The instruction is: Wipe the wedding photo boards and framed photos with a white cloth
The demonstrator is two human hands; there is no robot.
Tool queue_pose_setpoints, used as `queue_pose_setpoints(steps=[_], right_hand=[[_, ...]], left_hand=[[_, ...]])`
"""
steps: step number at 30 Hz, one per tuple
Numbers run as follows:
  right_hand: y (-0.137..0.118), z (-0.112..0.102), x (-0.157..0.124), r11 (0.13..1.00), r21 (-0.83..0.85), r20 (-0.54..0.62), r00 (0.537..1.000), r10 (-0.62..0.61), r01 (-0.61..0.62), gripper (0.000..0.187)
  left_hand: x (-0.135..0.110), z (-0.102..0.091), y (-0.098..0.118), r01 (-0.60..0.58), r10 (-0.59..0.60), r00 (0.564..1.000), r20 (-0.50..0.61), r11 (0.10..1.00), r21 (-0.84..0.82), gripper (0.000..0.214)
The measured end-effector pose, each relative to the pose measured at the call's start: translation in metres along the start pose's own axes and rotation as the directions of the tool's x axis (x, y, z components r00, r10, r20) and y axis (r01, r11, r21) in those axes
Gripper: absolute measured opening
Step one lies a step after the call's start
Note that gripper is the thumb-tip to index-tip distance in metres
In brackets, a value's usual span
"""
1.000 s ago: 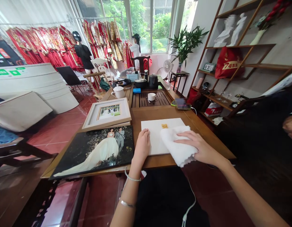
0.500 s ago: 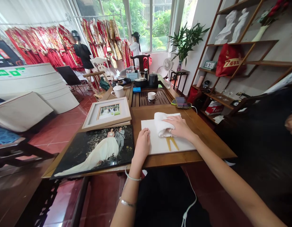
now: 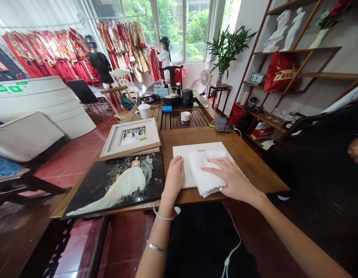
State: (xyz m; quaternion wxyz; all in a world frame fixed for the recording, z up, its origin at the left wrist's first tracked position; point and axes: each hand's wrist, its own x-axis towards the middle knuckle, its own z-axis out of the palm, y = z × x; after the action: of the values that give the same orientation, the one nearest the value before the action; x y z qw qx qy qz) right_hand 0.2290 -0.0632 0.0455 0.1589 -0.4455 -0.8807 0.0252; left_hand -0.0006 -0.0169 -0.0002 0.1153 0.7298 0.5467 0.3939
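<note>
Right hand (image 3: 233, 179), cloth (image 3: 206, 183) drawn back over near edge of board (image 3: 185, 150), yellow legs hidden

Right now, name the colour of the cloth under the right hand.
The cloth is white; best in the head view.

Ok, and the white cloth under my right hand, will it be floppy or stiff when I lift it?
The white cloth will probably droop, since its outline looks soft and its edge wavy. It's likely light, as it looks like fluffy fabric. Its fuzzy surface suggests it shouldn't slip easily from the right hand.
</note>
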Motion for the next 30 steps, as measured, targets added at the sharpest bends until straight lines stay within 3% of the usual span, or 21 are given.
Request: queue_pose_setpoints(steps=[4,7,12,17,21,26,30], right_hand=[[-0.002,-0.003,-0.015,0.999,0.012,0.017,0.999,-0.033,0.032,0.084],[0.004,-0.002,-0.01,0.999,0.023,-0.023,0.999,-0.04,0.04,0.08],[0.016,0.001,0.022,0.999,0.023,-0.074,0.997,0.026,-0.024,0.061],[0.024,0.005,0.064,0.993,-0.068,0.008,0.996,0.093,-0.092,0.054],[0.023,0.009,0.082,0.985,-0.146,0.047,0.994,0.099,-0.091,0.053],[0.019,0.009,0.078,0.977,-0.203,0.065,0.994,0.086,-0.072,0.059],[0.013,0.001,0.055,0.979,-0.206,0.109,0.994,0.014,0.009,0.071]], left_hand=[[0.0,-0.001,0.0,0.017,-0.017,1.0,0.009,1.0,0.001,0.029],[0.0,-0.001,-0.001,0.017,-0.017,1.0,0.006,1.0,-0.012,0.028],[0.0,-0.001,-0.001,0.007,-0.007,1.0,0.002,1.0,-0.009,0.027],[0.0,-0.002,0.0,-0.004,0.004,1.0,0.004,1.0,0.003,0.029],[0.0,-0.001,-0.001,-0.011,0.011,1.0,-0.001,1.0,-0.005,0.027],[0.0,0.0,-0.004,-0.01,0.01,1.0,-0.015,1.0,-0.008,0.026],[0.001,-0.001,-0.001,0.006,-0.006,1.0,0.004,1.0,-0.006,0.027]])
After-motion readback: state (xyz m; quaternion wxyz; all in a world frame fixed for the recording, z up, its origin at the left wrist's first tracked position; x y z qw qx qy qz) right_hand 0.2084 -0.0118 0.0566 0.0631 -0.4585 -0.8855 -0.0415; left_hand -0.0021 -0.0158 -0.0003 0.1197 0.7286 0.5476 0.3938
